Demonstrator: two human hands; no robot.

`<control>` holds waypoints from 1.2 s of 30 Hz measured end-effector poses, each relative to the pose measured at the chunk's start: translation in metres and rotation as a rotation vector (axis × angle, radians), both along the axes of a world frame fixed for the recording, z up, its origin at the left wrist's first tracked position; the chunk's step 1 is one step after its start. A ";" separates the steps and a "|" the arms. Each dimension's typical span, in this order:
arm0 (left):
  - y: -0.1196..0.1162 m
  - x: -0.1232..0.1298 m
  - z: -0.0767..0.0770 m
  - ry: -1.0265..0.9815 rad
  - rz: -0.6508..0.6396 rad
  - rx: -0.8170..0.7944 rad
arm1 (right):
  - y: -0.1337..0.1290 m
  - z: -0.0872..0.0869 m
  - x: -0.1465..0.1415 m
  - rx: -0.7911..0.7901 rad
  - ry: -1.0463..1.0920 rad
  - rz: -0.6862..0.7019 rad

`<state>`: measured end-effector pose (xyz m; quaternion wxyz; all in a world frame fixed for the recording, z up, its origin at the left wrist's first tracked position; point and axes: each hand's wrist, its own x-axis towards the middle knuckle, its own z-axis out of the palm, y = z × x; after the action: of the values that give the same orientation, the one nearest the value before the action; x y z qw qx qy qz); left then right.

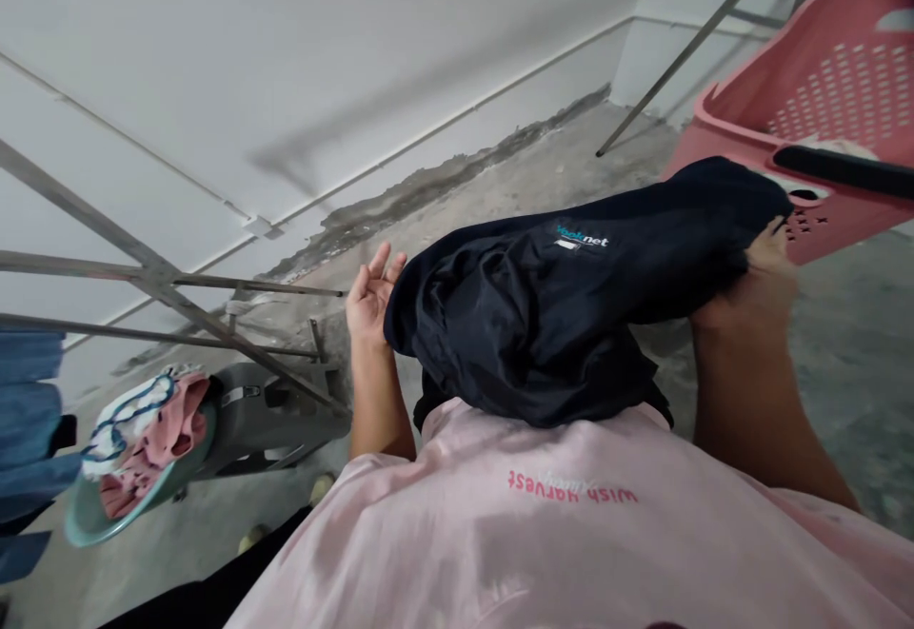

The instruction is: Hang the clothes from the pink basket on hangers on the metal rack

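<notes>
A dark navy garment (528, 296) is stretched sideways in front of my body, its lower folds bunched against my shirt. A printed logo and a small white tag show near its upper edge; I cannot tell which kind of garment it is. At its left end, my left hand (372, 296) is open, palm up with the fingers apart, and the cloth's edge lies against the hand and wrist. My right hand (765, 277), partly blurred, is closed on the garment's right end, close to a pink plastic basket (735, 139).
Metal rack bars (161, 277) cross the left side, with blue denim (32, 420) hanging there. Below, a teal basin (92, 526) holds pink and white clothes beside a grey plastic stool (268, 410). A metal leg (678, 58) stands near the white wall (357, 58).
</notes>
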<state>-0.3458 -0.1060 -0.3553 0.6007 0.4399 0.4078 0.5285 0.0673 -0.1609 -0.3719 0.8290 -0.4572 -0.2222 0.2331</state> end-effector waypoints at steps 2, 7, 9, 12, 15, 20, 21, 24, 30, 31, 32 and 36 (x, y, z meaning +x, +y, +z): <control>-0.003 0.003 0.007 -0.014 -0.039 0.015 | -0.002 0.001 0.002 0.046 0.102 0.014; -0.016 0.027 0.005 0.137 -0.118 0.019 | -0.005 0.010 -0.004 0.151 0.278 0.061; -0.018 0.035 0.001 0.241 -0.106 0.037 | -0.007 0.010 -0.005 0.187 0.308 0.078; -0.020 0.042 0.000 0.343 -0.115 0.116 | -0.010 0.010 -0.005 0.250 0.332 0.101; -0.021 0.046 0.003 0.525 -0.160 0.237 | -0.012 0.011 -0.008 0.252 0.361 0.089; -0.008 0.038 0.004 1.064 0.062 0.557 | -0.014 0.012 -0.012 0.167 0.210 0.088; -0.004 0.033 0.004 1.105 0.193 0.595 | -0.016 0.012 -0.013 0.145 0.150 0.087; 0.003 0.011 0.006 1.087 0.700 0.653 | -0.023 0.011 -0.018 0.091 0.012 0.111; -0.001 -0.018 -0.005 1.239 0.691 0.533 | -0.034 0.012 -0.031 0.077 -0.074 0.178; -0.003 -0.019 -0.010 1.302 0.541 0.505 | -0.035 0.012 -0.033 0.078 -0.086 0.209; -0.005 -0.019 -0.015 1.344 0.380 0.488 | -0.036 0.012 -0.034 0.080 -0.097 0.242; -0.015 -0.004 -0.027 1.297 -0.038 0.574 | -0.042 0.006 -0.038 0.094 -0.213 0.319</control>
<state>-0.3499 -0.1214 -0.3818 0.1062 0.8138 0.5202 0.2361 0.0289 -0.2030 -0.3658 0.7739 -0.3991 -0.3887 0.3012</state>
